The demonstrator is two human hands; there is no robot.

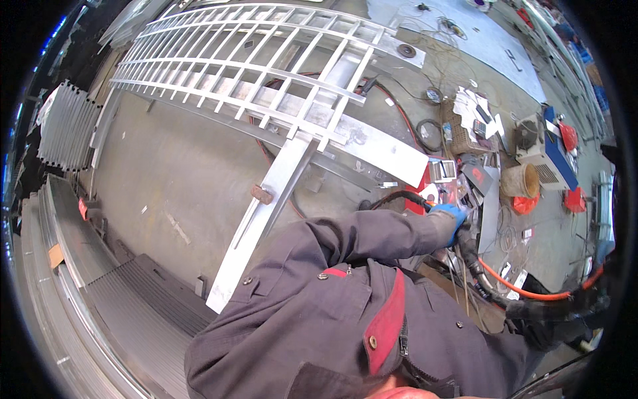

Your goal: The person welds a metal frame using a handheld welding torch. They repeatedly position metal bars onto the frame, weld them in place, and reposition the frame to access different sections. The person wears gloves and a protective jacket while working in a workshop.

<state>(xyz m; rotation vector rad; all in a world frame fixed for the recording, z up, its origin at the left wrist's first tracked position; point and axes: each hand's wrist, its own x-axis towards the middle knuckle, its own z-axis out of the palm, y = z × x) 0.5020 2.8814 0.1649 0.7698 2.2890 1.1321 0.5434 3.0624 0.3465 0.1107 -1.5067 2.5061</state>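
Observation:
My left arm, in a dark grey sleeve, reaches across my body to the right. At its end my left hand (451, 217), in a blue glove, is closed around a thick black hose (407, 195). A stretch of orange line shows beside the hose at the glove. Below the hand, a black sheathed length (470, 253) runs down to the right. The fingers are partly hidden by the glove's own back. My right hand is not in view. Left of the arm stands a silver metal beam (264, 199) bearing a rusty brown block (261, 194).
A large silver metal grid frame (256, 70) lies on beams ahead. At right are a wicker basket (462, 126) with papers, a bucket (520, 181) and a blue-and-white machine (548, 156). An orange hose (525, 292) curves at lower right. Stacked metal profiles (143, 299) lie at left.

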